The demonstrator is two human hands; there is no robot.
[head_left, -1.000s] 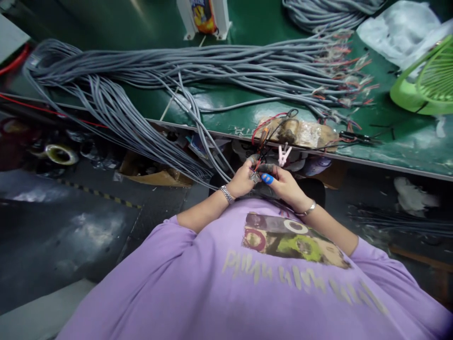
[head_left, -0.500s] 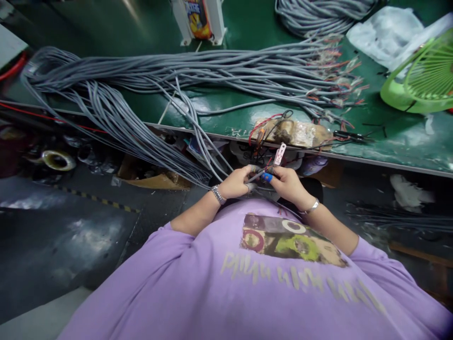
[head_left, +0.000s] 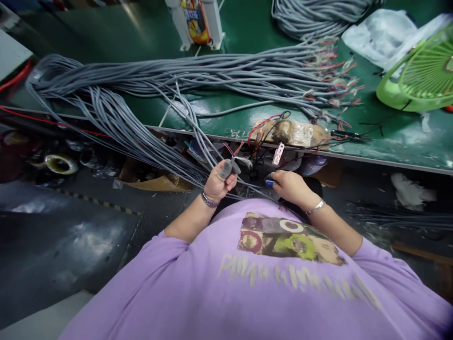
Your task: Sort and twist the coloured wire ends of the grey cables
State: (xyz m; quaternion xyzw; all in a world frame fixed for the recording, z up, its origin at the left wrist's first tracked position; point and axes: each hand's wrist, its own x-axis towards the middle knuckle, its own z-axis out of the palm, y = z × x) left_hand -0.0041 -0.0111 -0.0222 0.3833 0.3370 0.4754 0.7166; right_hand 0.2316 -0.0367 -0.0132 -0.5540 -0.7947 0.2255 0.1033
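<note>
My left hand (head_left: 220, 180) pinches a grey cable near its stripped end, with grey covers on the thumb and a finger. Thin coloured wires (head_left: 234, 150) and a pale fibre tuft (head_left: 244, 161) fan out above the fingertips. To the right, my right hand (head_left: 288, 186) is closed, blue wrapping on one finger; whatever its fingertips hold, if anything, is too small to make out. Loose grey cables (head_left: 253, 185) pass below and between the hands. From the table, a long bundle of grey cables (head_left: 141, 137) hangs over the edge toward my lap.
A green table (head_left: 233, 40) carries more grey cables with stripped ends, a coiled bundle (head_left: 314, 21), a plastic bag (head_left: 380, 40) and a green fan (head_left: 417, 78). At the edge lies a taped block (head_left: 297, 133) with wires. A cardboard box (head_left: 152, 179) stands under the table.
My hands were together at the cable; now they are apart. My left hand has moved left and turned up, exposing the coloured wires and fibre tuft. My right hand stays near its place.
</note>
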